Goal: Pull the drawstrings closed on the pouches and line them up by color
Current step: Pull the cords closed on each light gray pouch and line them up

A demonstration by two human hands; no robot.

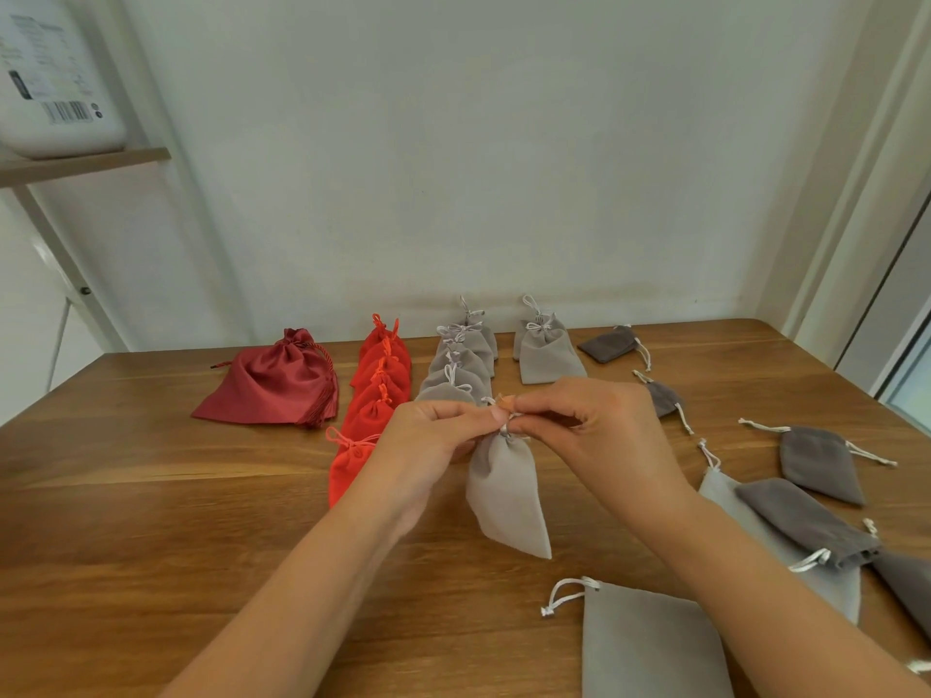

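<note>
A light grey pouch (506,491) hangs just above the wooden table (151,496), its neck gathered. My left hand (433,440) and my right hand (604,425) both pinch its white drawstrings at the top, fingertips meeting. Behind them run a line of orange-red pouches (378,385) and a line of light grey pouches (458,365), all cinched. A large dark red satin pouch (277,385) lies to the left of those lines. Two bigger light grey pouches (546,355) stand at the back.
Loose dark grey pouches (818,463) and light grey ones (650,642) lie scattered on the right and near side, cords trailing. A dark grey pouch (607,342) sits at the back right. A shelf with a white box (55,78) is at the upper left.
</note>
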